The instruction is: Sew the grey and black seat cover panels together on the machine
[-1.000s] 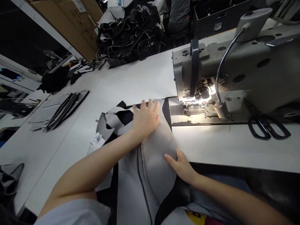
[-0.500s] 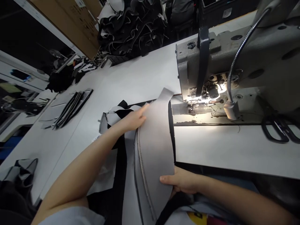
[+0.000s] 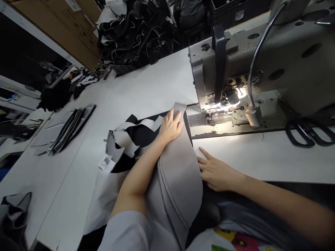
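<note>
Spreading across the view, a white table point(image 3: 146, 90) carries a grey sewing machine point(image 3: 293, 55) on its right, lamp lit over the needle area. Beyond the table's far edge rises a heap of black and grey cut pieces point(image 3: 141, 38). Nearer, a grey fabric panel point(image 3: 180, 170) lies over black cloth, its narrow top end just left of the needle area, its wide lower part toward the person's lap. A thin stack of pieces point(image 3: 72, 129) sits farther left, and black-handled scissors point(image 3: 306, 128) lie right of the needle area. The right hand point(image 3: 218, 172) meets the panel's right edge, fingers extended; whether it pinches the edge cannot be told. The left hand point(image 3: 170, 127) rests on the panel's upper part, fingers loosely spread, clasping nothing. Left of it shows a white barcode label point(image 3: 106, 162).
</note>
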